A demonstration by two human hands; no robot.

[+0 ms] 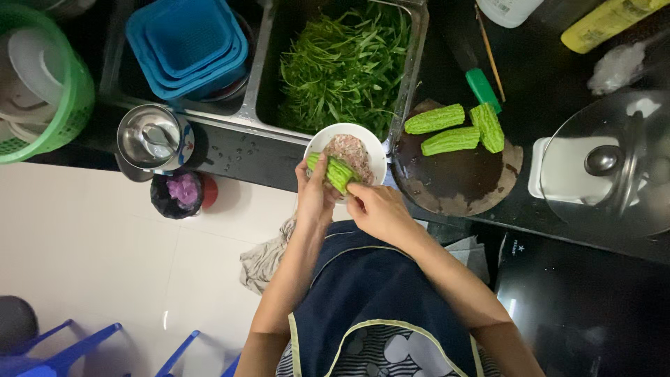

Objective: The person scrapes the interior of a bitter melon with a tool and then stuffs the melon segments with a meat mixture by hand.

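Observation:
My left hand (314,192) grips a green bitter gourd piece (338,172) over a white bowl (371,146) of minced meat (352,150). My right hand (377,208) is at the gourd's near end, fingers pinched against it. Three more bitter gourd pieces (457,127) lie on a round dark wooden cutting board (460,185) to the right of the bowl. I wear a dark blue apron.
A sink basin holds leafy greens (342,63); blue baskets (188,45) are stacked in the other basin. A steel bowl (148,136), a green basket (49,91), a green-handled knife (481,84) and a glass pot lid (614,160) sit around. Blue chairs (63,352) stand on the white floor.

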